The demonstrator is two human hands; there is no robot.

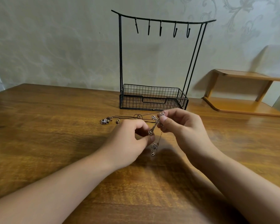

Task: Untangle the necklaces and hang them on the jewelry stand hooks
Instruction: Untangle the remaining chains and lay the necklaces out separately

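Observation:
A silver cross pendant necklace (155, 122) is held just above the table between both hands. My left hand (131, 141) pinches the lower end of the cross. My right hand (181, 125) pinches its upper end, and the thin chain with its clasp (153, 148) dangles below. A dark cord necklace with beads and a small metal charm (105, 121) lies on the table behind my left hand, its cord running toward the pendant. The black wire jewelry stand (153, 65) rises at the back, its several hooks (160, 29) bare.
The stand's mesh basket base (152, 101) sits on the wooden table (55, 135) close behind my hands. A small wooden shelf unit (242, 94) stands at the back right against the patterned wall.

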